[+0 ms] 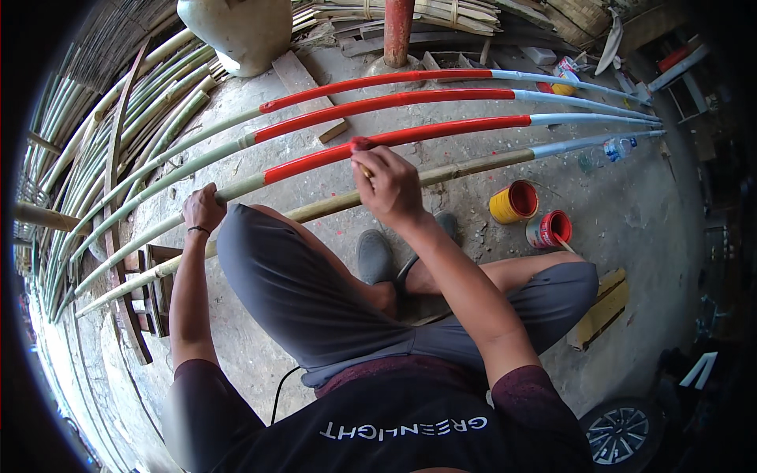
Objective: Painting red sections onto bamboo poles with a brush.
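My left hand (204,208) is closed around the bare greenish part of a bamboo pole (402,135), left of its red stretch. In my right hand (390,185) is a paintbrush (361,145), its red-covered bristles at the red stretch of that same pole. Two more poles, one behind (386,107) and one farther (378,80), carry red middles and pale blue right ends. The nearest pole (473,165) is bare bamboo with a pale blue right end. A yellow paint can (512,202) and a red-and-white paint can (547,229) with a stick in it stand right of my feet.
Stacked bamboo poles (162,106) fill the left. A large pale jar (240,35) and a red post (398,31) stand at the back. A plastic bottle (619,149) lies by the poles' right ends. Near my right knee is a yellowish wooden block (601,309); a wheel (619,432) shows lower right.
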Available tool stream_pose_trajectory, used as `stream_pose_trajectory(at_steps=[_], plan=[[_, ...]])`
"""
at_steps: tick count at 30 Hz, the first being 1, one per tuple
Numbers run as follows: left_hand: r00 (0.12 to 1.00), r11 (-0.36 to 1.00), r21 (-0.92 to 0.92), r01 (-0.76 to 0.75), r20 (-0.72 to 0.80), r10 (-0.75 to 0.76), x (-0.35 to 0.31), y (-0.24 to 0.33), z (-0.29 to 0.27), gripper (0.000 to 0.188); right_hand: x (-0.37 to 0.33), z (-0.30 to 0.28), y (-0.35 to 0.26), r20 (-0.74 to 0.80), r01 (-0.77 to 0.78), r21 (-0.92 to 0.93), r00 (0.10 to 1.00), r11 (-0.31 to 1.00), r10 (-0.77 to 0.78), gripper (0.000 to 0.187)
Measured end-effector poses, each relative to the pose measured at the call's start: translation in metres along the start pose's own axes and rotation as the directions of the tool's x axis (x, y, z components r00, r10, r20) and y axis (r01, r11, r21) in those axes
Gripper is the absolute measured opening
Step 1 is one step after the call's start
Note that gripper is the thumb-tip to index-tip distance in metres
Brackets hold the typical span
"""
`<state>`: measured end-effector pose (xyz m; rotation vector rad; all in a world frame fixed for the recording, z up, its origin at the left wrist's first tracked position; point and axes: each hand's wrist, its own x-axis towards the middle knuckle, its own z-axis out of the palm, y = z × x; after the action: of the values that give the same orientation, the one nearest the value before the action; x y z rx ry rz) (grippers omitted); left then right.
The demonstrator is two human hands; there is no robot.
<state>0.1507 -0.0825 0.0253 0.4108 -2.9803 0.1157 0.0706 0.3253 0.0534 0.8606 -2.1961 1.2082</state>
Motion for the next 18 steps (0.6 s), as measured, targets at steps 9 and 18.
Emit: stream_pose_trajectory(at_steps=[9,18], plan=[[0.987,0.998,0.063,0.0,-0.16,0.01,-0.002,0.003,0.014,0.012,0.011,0.014,0.041,0.078,-0.621,0.392,0.757,0.678,0.649,0.017],[0.955,0.997,0.067,0.047,-0.295,-0.025,0.006,0.004,0.03,0.009,0.016,-0.009,0.032,-0.038,-0.382,0.496,0.888,0.78,0.459,0.017]])
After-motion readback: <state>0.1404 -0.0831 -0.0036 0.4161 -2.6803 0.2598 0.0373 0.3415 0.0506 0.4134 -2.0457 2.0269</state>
